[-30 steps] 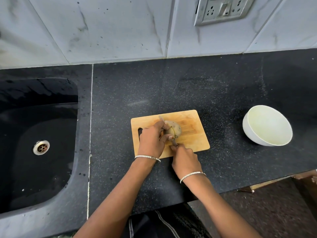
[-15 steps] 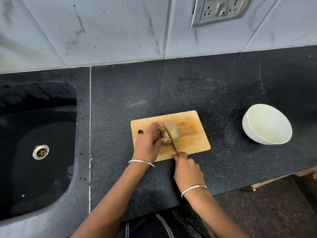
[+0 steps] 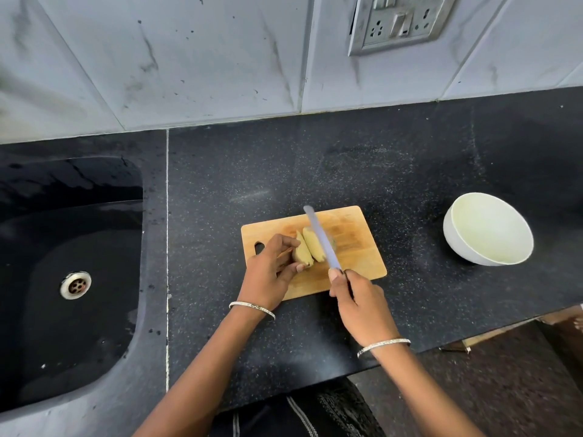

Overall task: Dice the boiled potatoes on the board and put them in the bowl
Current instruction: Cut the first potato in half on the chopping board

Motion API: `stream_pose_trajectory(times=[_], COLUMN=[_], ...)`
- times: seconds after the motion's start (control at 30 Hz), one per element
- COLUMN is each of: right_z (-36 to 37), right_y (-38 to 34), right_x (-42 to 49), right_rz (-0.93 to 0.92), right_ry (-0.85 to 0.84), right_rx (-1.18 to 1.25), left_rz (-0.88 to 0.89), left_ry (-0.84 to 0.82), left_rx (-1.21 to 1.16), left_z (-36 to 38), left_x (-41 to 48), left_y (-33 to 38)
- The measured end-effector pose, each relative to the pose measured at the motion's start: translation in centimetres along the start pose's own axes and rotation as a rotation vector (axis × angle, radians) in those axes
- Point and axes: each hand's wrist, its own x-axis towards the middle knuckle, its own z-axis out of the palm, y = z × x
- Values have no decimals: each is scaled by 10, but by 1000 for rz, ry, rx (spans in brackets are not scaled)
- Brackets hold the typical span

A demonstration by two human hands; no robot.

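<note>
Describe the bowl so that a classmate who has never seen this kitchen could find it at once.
Start at the black speckled countertop. Right of the wooden cutting board, apart from it, sits the bowl. It is the only round white thing on that surface, and it is empty.

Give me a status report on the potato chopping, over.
Both busy: left hand holds potato, right hand grips knife. Potato partly sliced on board, blade across it. Empty bowl, nothing blocking it.
</note>
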Motion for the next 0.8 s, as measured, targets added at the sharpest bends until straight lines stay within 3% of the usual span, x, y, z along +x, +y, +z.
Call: stream_pose_trajectory(times=[0.1, 0.17, 0.4, 0.53, 0.7, 0.8], right_z=[-6, -6, -1, -3, -16, -26], right_y=[-6, -8, -8, -7, -1, 0], right_x=[18, 37, 70, 73, 75, 73], right_rz=[36, 99, 217, 283, 418, 490], right_ry=[224, 252, 100, 78, -34, -144], right_rx=[61, 74, 125, 327, 734, 845], left_rz=[-41, -69, -97, -62, -61, -99], left_ry=[12, 35, 43, 85, 84, 58], left_rx=[-6, -23, 349, 452, 368, 221], left_z=[2, 4, 13, 21, 13, 7], left_x=[3, 4, 10, 15, 19, 20], left_y=[2, 6, 10, 12, 16, 17])
